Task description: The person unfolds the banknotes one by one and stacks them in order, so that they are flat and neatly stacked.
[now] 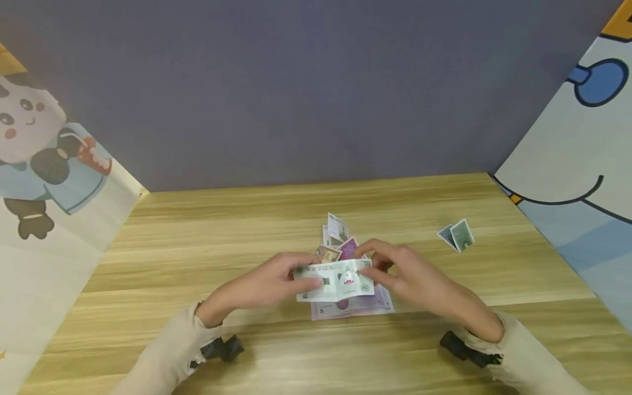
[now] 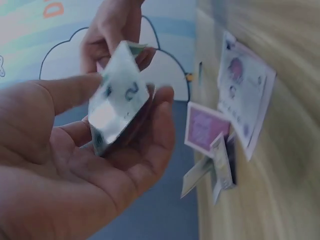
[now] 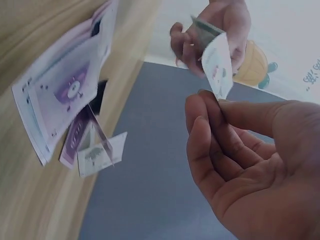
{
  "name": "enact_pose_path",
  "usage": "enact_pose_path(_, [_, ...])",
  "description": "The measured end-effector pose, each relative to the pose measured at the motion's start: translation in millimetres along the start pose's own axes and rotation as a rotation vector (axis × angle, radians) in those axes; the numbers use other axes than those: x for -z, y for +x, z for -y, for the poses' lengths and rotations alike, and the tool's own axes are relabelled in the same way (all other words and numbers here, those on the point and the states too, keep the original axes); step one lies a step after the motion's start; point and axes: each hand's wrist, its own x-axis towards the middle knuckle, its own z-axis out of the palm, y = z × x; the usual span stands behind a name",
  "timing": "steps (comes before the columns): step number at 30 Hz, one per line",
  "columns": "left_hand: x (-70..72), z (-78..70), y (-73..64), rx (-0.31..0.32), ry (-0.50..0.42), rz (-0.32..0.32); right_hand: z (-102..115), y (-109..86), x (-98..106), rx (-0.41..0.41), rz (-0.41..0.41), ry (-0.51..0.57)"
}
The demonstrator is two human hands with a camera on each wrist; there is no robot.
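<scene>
A pale green play banknote (image 1: 332, 293), creased down the middle, is held up between both hands. My left hand (image 1: 266, 280) pinches its left end, thumb in front and fingers behind. At the opposite end my right hand (image 1: 415, 280) pinches it between thumb and fingertips. In the left wrist view the green note (image 2: 117, 100) shows a bent end with a 2 on it. Flat purple banknotes (image 1: 353, 311) lie on the table below, partly hidden by the green one. Just behind stand folded notes: a magenta one (image 1: 348, 248), a brown one (image 1: 328, 253) and a whitish one (image 1: 338, 227).
Farther right on the wooden table (image 1: 197, 236) lies a folded dark green note (image 1: 462, 236) with a bluish part beside it. A grey panel (image 1: 316, 99) rises along the back. Side walls with cartoon drawings stand to the left and right.
</scene>
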Motion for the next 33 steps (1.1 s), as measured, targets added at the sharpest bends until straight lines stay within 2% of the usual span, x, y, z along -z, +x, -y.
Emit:
enact_pose_path(4, [3.9, -3.4, -1.0, 0.011, 0.022, -0.053, -0.7, -1.2, 6.8, 0.021, 0.0, -0.007])
enact_pose_path(8, [0.8, 0.3, 3.4, -0.005, 0.054, -0.084, -3.0, -2.7, 12.5, 0.054, 0.015, -0.02])
enact_pose_path(11, [-2.4, 2.6, 5.7, -0.011, 0.08, -0.106, -5.5, -2.5, 14.7, 0.048, 0.041, -0.019])
enact_pose_path(15, [-5.2, 2.6, 5.8, 0.0, 0.041, -0.129, -9.9, -1.8, 17.9, 0.037, 0.076, -0.034])
enact_pose_path(21, [-8.2, 3.6, 5.9, -0.019, -0.008, -0.128, -14.7, -3.3, 24.5, 0.023, 0.117, -0.096])
enact_pose_path(25, [-10.0, 6.9, 6.2, -0.037, 0.024, -0.12, -18.5, -2.1, 23.3, 0.019, 0.135, -0.105])
enact_pose_path(33, [-15.7, 20.1, 12.1, 0.012, 0.077, -0.091, -36.0, 4.3, 14.6, 0.002, 0.196, -0.084])
